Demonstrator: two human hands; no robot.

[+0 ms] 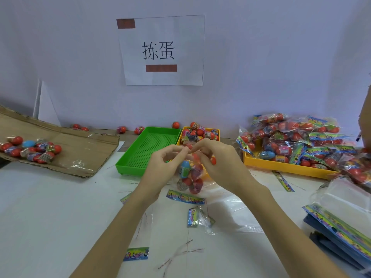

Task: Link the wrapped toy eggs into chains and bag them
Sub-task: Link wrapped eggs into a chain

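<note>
At the centre of the frame both hands meet just above a hanging cluster of wrapped eggs (189, 177), red ones with one blue, which dangles over the white worktop (50, 217). The left hand (160, 169) and the right hand (218, 163) each have their grip pressed together, fingertips pinching the clear wrap at the top of the cluster; exactly which fold each pinch holds is too small to tell.

The eggs look light and hard-shelled, but the film round them is thin, slick and crinkly, so the sensible place to hold is the twisted wrap ends rather than the round bodies, which would likely slip or swing.

Behind the hands sit an empty green tray (148, 151) and, just beside it, a yellow tray of loose eggs (200, 133). To the right a larger yellow tray (281, 166) is heaped with filled bags (301, 137). A stack of flat bags (337, 227) lies at the lower right. Upper left, more eggs rest on a sheet of cardboard (80, 149). Printed header strips (185, 197) and film scraps litter the worktop under the hands and could snag the dangling chain.
</note>
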